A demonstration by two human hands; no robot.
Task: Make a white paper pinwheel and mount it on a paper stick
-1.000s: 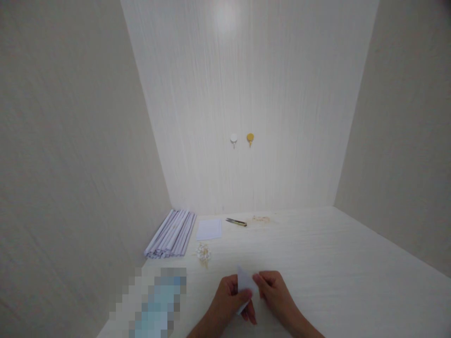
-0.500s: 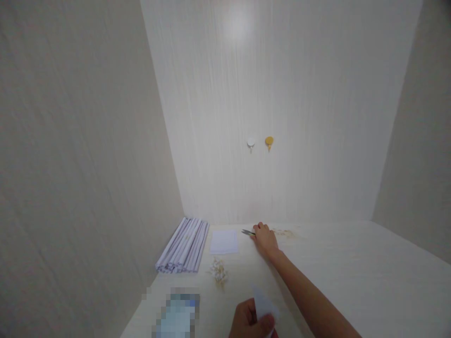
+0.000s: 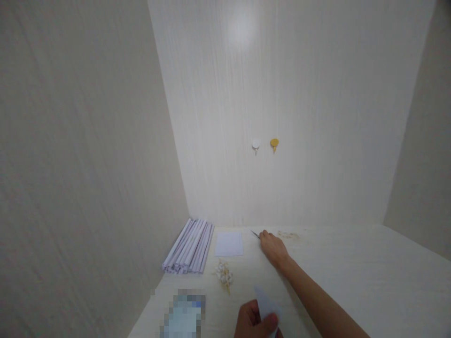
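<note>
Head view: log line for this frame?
left hand: holds folded paper | right hand: on scissors, grip unclear | nearby: paper rolls, white sheet

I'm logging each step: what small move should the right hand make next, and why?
Probably lift the snips and bring them to the folded paper: the right hand is closed over their handle by the far wall, while the left hand holds the paper.

Folded white paper upright; dark snips mostly covered.
</note>
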